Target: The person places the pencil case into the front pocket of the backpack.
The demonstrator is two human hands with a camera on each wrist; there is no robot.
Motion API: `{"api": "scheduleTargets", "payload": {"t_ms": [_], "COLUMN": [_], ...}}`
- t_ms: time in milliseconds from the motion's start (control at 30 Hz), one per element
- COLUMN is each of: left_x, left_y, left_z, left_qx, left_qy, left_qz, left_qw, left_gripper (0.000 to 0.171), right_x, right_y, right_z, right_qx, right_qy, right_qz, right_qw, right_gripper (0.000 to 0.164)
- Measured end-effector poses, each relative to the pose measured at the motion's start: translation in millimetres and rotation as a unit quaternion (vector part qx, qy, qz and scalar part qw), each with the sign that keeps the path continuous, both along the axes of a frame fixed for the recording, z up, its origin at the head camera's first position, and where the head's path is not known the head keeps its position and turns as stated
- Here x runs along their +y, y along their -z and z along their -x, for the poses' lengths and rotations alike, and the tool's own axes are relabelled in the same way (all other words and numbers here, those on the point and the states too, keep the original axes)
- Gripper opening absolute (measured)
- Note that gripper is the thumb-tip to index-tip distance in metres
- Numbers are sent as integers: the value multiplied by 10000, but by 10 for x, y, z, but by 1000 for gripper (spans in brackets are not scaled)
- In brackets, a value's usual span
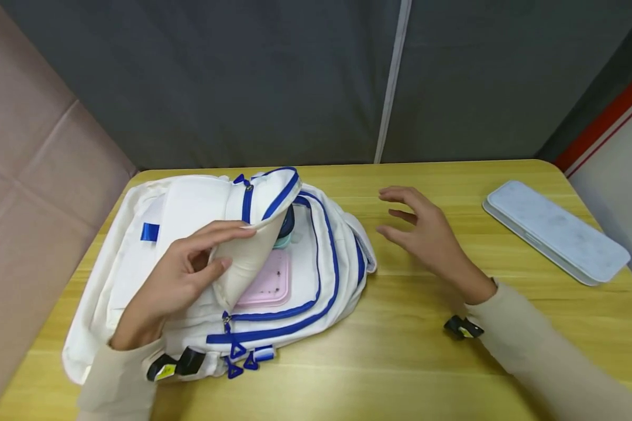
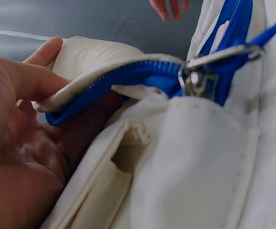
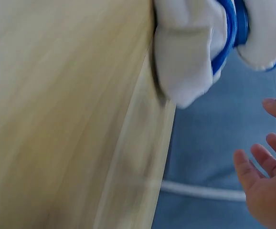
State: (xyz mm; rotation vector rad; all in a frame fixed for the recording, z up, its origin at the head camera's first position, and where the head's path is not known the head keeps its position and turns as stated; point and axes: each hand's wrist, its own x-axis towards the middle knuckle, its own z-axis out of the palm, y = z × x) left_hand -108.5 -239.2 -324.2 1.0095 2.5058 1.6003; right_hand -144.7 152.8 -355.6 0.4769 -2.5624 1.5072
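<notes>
A white backpack (image 1: pixel 195 196) with blue zips lies on the table, its front pocket unzipped. My left hand (image 1: pixel 176 280) pinches the pocket's flap (image 1: pixel 247 260) between thumb and fingers and holds it folded back. In the left wrist view the blue zip edge (image 2: pixel 128 74) curves out from that hand toward a metal zip slider (image 2: pixel 197 81). Inside the pocket lie a pink flat case (image 1: pixel 271 283) and a dark blue and teal round thing (image 1: pixel 287 227), both partly hidden by the flap. My right hand (image 1: pixel 426 234) is raised right of the backpack, fingers apart and holding nothing.
A pale blue, flat oblong case (image 1: pixel 558 228) lies at the right of the wooden table (image 1: pixel 400 362). Dark grey fabric (image 1: pixel 242 88) stands along the back edge, and a pinkish padded panel (image 1: pixel 37 175) along the left. Blue triangular zip pulls (image 1: pixel 234 368) hang at the backpack's near side.
</notes>
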Motion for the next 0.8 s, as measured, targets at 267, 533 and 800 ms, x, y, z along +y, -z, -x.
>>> {"api": "scheduleTargets", "payload": {"t_ms": [267, 533, 800], "left_x": [221, 313, 157], "left_y": [-28, -9, 8], "left_z": [-187, -310, -308], "left_qx": [960, 1399, 1175], "left_qy": [-631, -941, -811], "left_qz": [664, 804, 689], "left_qw": [9912, 9824, 9874], "left_gripper": [65, 70, 65], "right_x": [499, 972, 1470], "right_y": [67, 127, 198], "right_z": [-132, -261, -362], "right_qx": [200, 466, 235], "right_qy": [428, 827, 1520], "right_qz": [-379, -530, -861], "right_qw": [9982, 9941, 9843], "right_gripper": [48, 44, 48]}}
